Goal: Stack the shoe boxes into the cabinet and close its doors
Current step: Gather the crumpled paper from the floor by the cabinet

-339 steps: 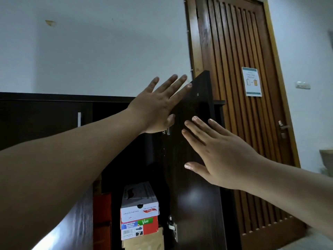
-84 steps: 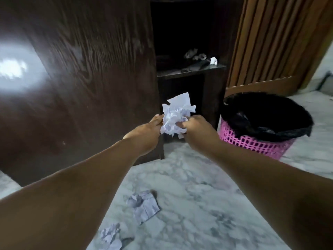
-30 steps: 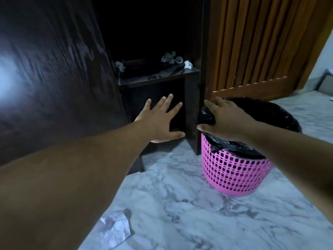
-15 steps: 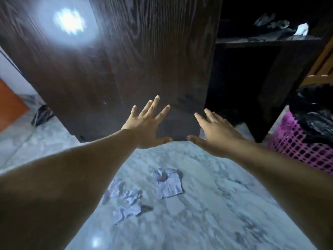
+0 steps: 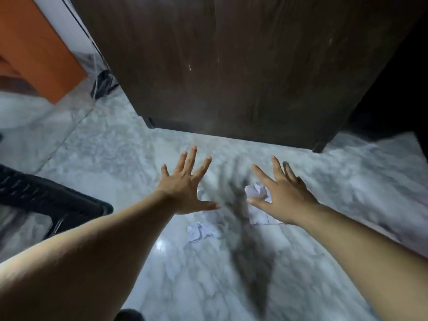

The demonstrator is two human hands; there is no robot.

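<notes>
Both hands' grip splayed wide: left hand (image 5: 185, 188), right hand (image 5: 283, 195), holding nothing.

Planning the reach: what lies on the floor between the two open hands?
In the head view, between the left hand and right hand shows marble floor under a dark smear, with crumpled paper beside the right hand.

Below you the grey-veined marble floor (image 5: 335, 188) carries crumpled white papers (image 5: 257, 193), a flatter scrap (image 5: 201, 230) nearer you, and the dark wooden cabinet (image 5: 231, 66) standing along its far edge.
</notes>
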